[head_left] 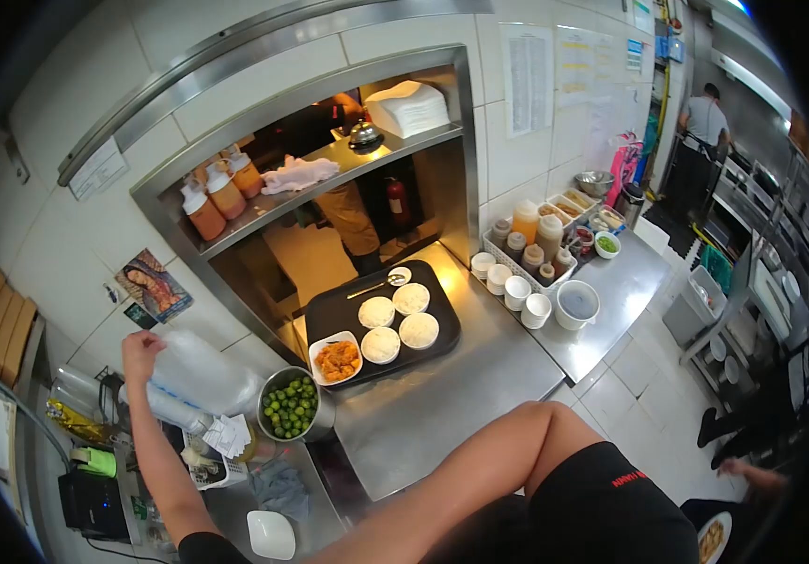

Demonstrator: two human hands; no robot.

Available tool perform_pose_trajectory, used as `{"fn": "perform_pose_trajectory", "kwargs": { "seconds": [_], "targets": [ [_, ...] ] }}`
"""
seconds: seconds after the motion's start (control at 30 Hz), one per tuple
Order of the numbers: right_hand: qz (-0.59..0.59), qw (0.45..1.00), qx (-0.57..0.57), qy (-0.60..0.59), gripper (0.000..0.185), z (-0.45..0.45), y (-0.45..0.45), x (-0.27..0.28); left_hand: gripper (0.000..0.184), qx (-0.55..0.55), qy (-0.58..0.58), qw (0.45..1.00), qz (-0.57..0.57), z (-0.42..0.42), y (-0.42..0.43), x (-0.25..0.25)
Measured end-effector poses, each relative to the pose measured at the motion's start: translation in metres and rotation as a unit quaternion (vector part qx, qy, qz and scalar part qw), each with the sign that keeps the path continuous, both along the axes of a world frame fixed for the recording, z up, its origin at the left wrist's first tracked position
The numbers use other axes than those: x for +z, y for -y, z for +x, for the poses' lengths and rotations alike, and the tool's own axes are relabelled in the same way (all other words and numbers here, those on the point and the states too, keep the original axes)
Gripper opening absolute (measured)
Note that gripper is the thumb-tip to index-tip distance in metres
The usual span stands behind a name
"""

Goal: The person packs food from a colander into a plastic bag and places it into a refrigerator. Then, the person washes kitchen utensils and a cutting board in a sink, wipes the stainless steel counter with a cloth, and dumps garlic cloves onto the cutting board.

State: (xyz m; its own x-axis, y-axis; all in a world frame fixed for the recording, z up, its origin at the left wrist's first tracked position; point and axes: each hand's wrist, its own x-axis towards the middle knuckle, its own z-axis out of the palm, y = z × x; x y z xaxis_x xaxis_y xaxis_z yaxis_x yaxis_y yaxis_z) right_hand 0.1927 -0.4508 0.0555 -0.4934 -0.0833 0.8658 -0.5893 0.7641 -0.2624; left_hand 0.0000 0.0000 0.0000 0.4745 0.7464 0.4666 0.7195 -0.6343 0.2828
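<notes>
My left hand (pixel 143 355) is raised at the left by the tiled wall, fingers pinched together at the upper end of clear plastic film (pixel 205 368). The film hangs toward a steel pot of green limes (pixel 290 404). My right forearm (pixel 451 479) crosses the bottom of the view from a bent elbow; its hand is out of frame. Beyond the pot, a black tray (pixel 442 315) sits on the pass counter. It carries several white bowls of rice (pixel 381 344), a square bowl of orange food (pixel 338 359), a small cup (pixel 400 275) and a spoon (pixel 367 289).
Sauce bottles (pixel 525 221) and stacked white cups (pixel 517 289) stand on the right counter. A white dish (pixel 271 534) and grey cloth (pixel 280 489) lie at lower left. Squeeze bottles (pixel 226 193) and a bell (pixel 364 134) occupy the shelf. A person (pixel 705 122) stands far right.
</notes>
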Motion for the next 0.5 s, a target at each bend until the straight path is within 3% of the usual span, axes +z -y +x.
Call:
{"fn": "perform_pose_trajectory", "kwargs": {
  "seconds": [0.03,0.13,0.23,0.3,0.37,0.4,0.43,0.47,0.5],
  "targets": [
    [-0.079,0.997,0.008,0.02,0.023,0.011,0.003,-0.004,0.016,-0.008,0.001,1.0,0.001,-0.004,-0.004,0.004],
    [-0.173,0.983,0.015,0.06,0.019,0.032,0.018,-0.024,0.012,-0.03,0.018,0.999,0.011,-0.014,-0.014,0.013],
    [-0.219,0.975,0.012,0.034,0.016,0.055,0.035,-0.031,0.011,-0.019,0.083,0.996,-0.022,-0.021,-0.015,0.017],
    [-0.161,0.987,0.005,-0.015,0.021,0.067,0.04,-0.033,0.011,0.037,0.075,0.995,0.05,-0.016,-0.017,0.026],
    [-0.207,0.977,-0.013,-0.045,0.022,0.085,0.055,-0.04,0.014,0.012,0.074,0.996,0.057,-0.019,-0.031,0.035],
    [-0.302,0.949,-0.071,0.052,0.022,0.098,0.058,-0.078,0.014,0.031,0.138,0.985,0.103,-0.019,-0.033,0.038],
    [-0.289,0.948,-0.113,0.071,0.022,0.108,0.058,-0.092,0.015,0.052,0.2,0.967,0.149,-0.021,-0.033,0.043],
    [-0.342,0.923,-0.166,0.068,0.014,0.119,0.065,-0.103,0.016,0.045,0.126,0.988,0.082,-0.02,-0.033,0.047],
    [-0.381,0.896,-0.218,0.059,0.012,0.127,0.071,-0.119,0.016,0.047,0.131,0.987,0.083,-0.021,-0.034,0.051]
  ]
}}
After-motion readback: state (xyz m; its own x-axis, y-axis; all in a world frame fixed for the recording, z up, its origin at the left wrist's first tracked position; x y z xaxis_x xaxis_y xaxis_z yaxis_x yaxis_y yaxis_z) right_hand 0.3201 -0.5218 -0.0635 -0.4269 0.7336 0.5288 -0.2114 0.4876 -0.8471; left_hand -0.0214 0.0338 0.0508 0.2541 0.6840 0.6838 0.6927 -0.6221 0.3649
